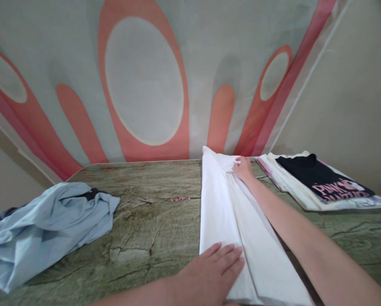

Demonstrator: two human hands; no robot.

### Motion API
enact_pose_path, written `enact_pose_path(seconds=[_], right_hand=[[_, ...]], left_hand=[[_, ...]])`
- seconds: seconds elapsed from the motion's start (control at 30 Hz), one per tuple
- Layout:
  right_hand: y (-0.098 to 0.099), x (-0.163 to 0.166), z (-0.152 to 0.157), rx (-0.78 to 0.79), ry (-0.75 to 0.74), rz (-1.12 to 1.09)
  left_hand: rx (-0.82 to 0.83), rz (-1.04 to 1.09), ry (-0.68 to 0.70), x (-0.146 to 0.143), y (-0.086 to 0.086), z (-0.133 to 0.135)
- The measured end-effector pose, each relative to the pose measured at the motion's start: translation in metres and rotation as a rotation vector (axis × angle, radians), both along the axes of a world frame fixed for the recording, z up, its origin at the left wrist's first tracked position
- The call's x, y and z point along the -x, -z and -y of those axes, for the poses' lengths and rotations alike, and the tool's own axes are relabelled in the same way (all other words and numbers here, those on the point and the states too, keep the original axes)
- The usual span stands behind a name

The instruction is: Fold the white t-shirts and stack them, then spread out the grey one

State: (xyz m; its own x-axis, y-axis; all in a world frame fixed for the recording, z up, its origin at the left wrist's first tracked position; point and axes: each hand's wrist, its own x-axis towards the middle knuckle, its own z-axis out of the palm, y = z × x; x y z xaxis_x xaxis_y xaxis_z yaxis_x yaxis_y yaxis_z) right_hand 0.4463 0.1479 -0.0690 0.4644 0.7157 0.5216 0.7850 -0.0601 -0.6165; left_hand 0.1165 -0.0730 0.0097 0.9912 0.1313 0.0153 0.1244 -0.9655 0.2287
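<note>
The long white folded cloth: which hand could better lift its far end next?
Probably the right hand: its fingers touch the long white folded cloth near the far end. The left hand lies flat on the near part, farther away.

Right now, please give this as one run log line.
left hand: flat on white cloth | right hand: at its far end | rightward: folded clothes | leftward: crumpled blue cloth

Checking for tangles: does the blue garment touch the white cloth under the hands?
Apart: the head view shows tabletop between the blue garment and white cloth.
</note>
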Motion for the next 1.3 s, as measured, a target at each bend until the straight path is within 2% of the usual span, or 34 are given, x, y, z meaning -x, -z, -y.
enact_pose_path(seconds=[0.13,0.27,0.4,0.5,0.57,0.67,0.73,0.83,0.93,1.0,1.07,1.13,1.23,1.3], right_hand=[[-0.007,-0.002,0.005,0.001,-0.021,0.037],[-0.016,-0.004,0.012,-0.014,-0.040,0.089],[-0.021,-0.003,0.018,0.040,-0.043,0.125],[-0.034,0.007,0.024,0.061,-0.015,0.164],[-0.047,0.021,0.032,0.117,-0.108,0.236],[-0.058,0.051,0.057,0.246,-0.440,0.428],[-0.057,0.070,0.081,0.296,-0.594,0.552],[-0.048,0.089,0.115,0.443,-0.712,0.591],[-0.043,0.095,0.133,0.517,-0.733,0.579],[-0.045,0.096,0.136,0.525,-0.738,0.568],[-0.048,0.098,0.137,0.521,-0.755,0.556],[-0.051,0.100,0.138,0.502,-0.783,0.548],[-0.055,0.104,0.141,0.433,-0.843,0.538],[-0.057,0.105,0.142,0.373,-0.882,0.521]], left_hand=[[0.071,-0.040,-0.161,0.006,-0.021,-0.015],[0.077,-0.065,-0.247,0.008,-0.016,-0.023],[0.074,-0.111,-0.261,0.007,-0.010,-0.021],[0.068,-0.114,-0.263,0.009,-0.012,-0.019],[0.058,-0.111,-0.264,0.010,-0.013,-0.019],[0.026,-0.130,-0.261,0.010,-0.007,-0.018],[-0.013,-0.139,-0.255,0.010,0.003,-0.014],[-0.105,-0.127,-0.262,0.009,0.024,-0.004],[-0.193,-0.115,-0.296,0.008,0.035,0.007],[-0.207,-0.122,-0.306,0.006,0.030,0.011],[-0.178,-0.147,-0.311,0.002,0.017,0.010],[-0.146,-0.166,-0.379,-0.007,0.001,0.001],[-0.195,-0.126,-0.552,-0.026,-0.015,-0.030],[-0.283,-0.065,-0.591,-0.041,-0.015,-0.061]])
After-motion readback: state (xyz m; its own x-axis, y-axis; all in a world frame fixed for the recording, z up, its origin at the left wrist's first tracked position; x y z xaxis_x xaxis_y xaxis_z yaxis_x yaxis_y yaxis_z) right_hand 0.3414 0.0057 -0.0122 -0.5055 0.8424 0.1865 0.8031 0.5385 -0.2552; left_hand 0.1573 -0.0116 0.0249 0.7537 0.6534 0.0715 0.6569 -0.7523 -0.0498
